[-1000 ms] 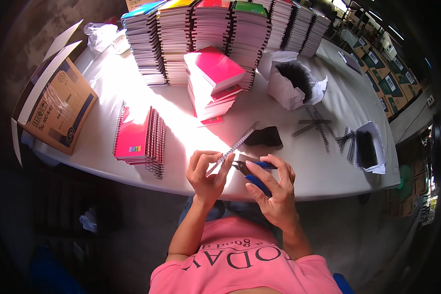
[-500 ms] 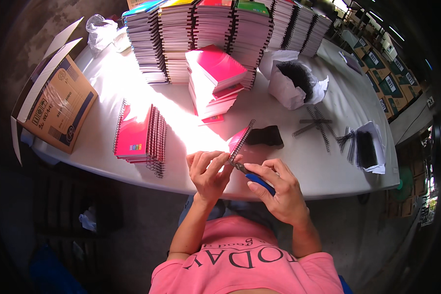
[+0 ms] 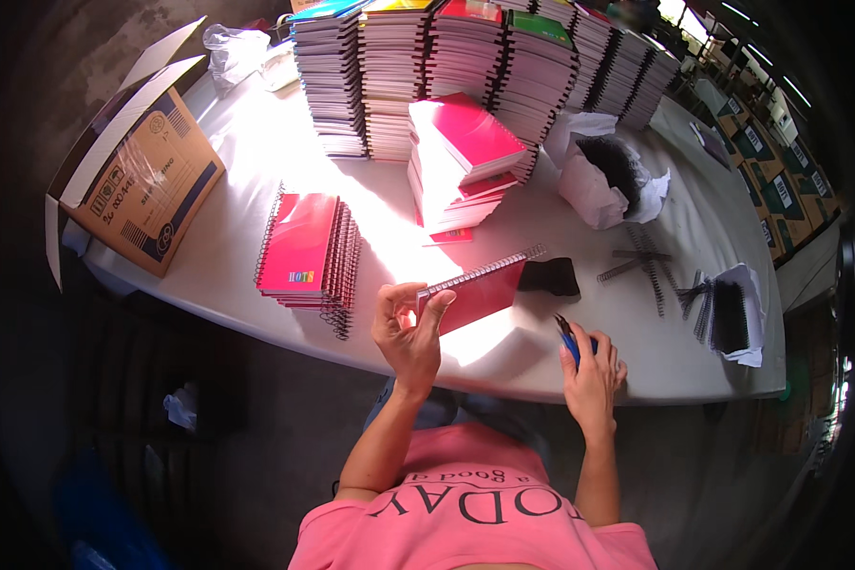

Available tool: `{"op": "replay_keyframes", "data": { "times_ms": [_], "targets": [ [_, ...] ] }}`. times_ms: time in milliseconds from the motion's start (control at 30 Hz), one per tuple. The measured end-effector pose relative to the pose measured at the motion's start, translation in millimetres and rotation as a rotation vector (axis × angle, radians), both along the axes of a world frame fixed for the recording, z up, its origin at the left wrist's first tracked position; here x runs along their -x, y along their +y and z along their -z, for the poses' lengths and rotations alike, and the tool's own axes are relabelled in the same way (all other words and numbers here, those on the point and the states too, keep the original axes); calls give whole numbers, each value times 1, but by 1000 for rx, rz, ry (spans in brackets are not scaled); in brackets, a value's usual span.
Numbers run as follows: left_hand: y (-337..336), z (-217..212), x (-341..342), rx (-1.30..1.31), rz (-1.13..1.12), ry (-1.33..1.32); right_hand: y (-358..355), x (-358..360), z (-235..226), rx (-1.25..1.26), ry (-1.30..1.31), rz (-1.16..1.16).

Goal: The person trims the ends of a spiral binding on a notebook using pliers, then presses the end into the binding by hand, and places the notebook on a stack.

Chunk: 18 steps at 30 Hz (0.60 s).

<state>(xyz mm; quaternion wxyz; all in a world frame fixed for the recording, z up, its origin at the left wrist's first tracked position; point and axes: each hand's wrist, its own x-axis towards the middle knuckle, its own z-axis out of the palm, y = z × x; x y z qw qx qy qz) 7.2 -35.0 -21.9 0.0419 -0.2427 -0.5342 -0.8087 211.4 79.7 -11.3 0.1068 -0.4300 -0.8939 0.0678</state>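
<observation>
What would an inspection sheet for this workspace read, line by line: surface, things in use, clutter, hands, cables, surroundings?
Surface: white table, a bright patch of light across it.
Things in use: red notebook with a coil along its upper edge; blue-handled pliers, apart from it; stack of red coil-bound notebooks to the left.
Clutter: loose dark coils, crossed; white paper wraps holding more; black object by the red notebook, kind unclear; cardboard box, flaps open, far left.
Hands: left hand grips the red notebook at its left end; right hand holds the pliers.
Cables: nothing seen clearly.
Surroundings: tall notebook stacks at the back; brown boxes beyond, right.
</observation>
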Motion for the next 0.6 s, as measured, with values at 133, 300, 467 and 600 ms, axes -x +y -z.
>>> {"op": "replay_keyframes", "data": {
  "times_ms": [133, 300, 467, 600],
  "targets": [
    [-12, -12, -4, -120, 30, -121, 2, 15, 4, -272, -59, -40],
    [-35, -30, -2, -175, -121, -2, -31, 103, -36, 904, 1016, -460],
    [-87, -49, 41, 96, -415, 324, -36, 191, -71, 1231, 1304, -590],
    [-114, -59, 70, 574, -712, 300, -35, 277, -86, 1080, 1036, -730]
  ]
}}
